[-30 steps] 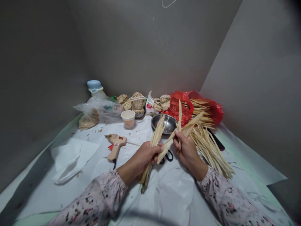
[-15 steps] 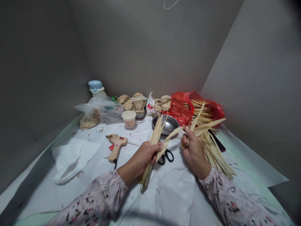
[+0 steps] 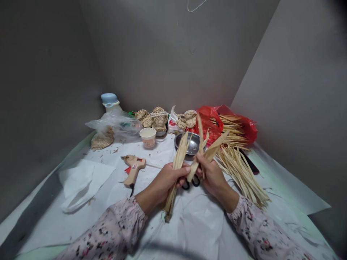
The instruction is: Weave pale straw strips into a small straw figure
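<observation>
My left hand (image 3: 173, 178) is closed round an upright bundle of dried corn husks (image 3: 180, 153), its darker stub ends hanging below the fist. Between its thumb and fingers it also pinches the lower end of a loose husk strip (image 3: 193, 171). My right hand (image 3: 213, 175) is closed on several husk pieces (image 3: 215, 146) that fan upward, and its fingertips meet the upper part of that strip. The two hands are close together above the white sheet. Black-handled scissors (image 3: 195, 181) lie behind them, their blades hidden.
A glue gun (image 3: 135, 169) lies left, near a paper cup (image 3: 148, 138). Behind the hands sits a metal bowl (image 3: 193, 148). Cut husk strips (image 3: 244, 173) lie right, before a red plastic bag (image 3: 208, 124). Woven pieces (image 3: 159, 119) and a blue-lidded bottle (image 3: 109, 101) line the back.
My right hand moved right, drawing out along the strip, then came back left to beside my left hand. My left hand stays nearly still on its bundle.
</observation>
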A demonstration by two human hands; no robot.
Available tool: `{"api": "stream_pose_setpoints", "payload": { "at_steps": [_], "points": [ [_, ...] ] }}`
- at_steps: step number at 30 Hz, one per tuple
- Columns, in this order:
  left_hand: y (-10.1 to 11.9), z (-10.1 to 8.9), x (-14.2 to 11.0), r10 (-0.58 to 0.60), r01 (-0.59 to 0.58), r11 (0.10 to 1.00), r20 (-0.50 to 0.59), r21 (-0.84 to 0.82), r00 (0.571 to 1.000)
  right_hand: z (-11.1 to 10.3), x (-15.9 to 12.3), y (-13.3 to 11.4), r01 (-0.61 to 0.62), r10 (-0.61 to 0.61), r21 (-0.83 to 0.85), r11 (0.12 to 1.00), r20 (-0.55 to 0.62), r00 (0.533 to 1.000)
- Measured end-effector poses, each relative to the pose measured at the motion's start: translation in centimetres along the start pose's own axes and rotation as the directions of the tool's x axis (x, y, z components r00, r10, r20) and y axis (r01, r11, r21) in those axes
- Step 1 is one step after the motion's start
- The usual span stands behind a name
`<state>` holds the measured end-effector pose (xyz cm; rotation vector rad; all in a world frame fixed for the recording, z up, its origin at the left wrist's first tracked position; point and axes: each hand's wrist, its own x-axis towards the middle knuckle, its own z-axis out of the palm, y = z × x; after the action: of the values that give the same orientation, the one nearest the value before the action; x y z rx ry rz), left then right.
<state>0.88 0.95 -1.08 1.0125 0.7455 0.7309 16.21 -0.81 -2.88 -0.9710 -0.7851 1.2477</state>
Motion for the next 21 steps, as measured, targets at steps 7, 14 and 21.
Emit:
{"api": "stream_pose_setpoints", "payload": {
  "at_steps": [7,14,21],
  "points": [
    [0.7,-0.4,0.5,-0.023,-0.016,0.921,-0.095,-0.388,0.995,0.1,-0.1,-0.5,0.025,-0.031,0.122,0.992,0.048,0.998],
    [1.4,0.1,0.2,-0.019,-0.046,0.86,-0.121,-0.509,0.992,0.5,-1.2,0.4,0.019,0.072,-0.361,0.932,0.237,0.969],
    [0.7,0.0,0.6,0.013,-0.027,0.861,-0.03,-0.507,0.999,1.5,-1.6,-0.4,0.047,0.08,-0.447,0.893,0.262,0.962]
  ]
}}
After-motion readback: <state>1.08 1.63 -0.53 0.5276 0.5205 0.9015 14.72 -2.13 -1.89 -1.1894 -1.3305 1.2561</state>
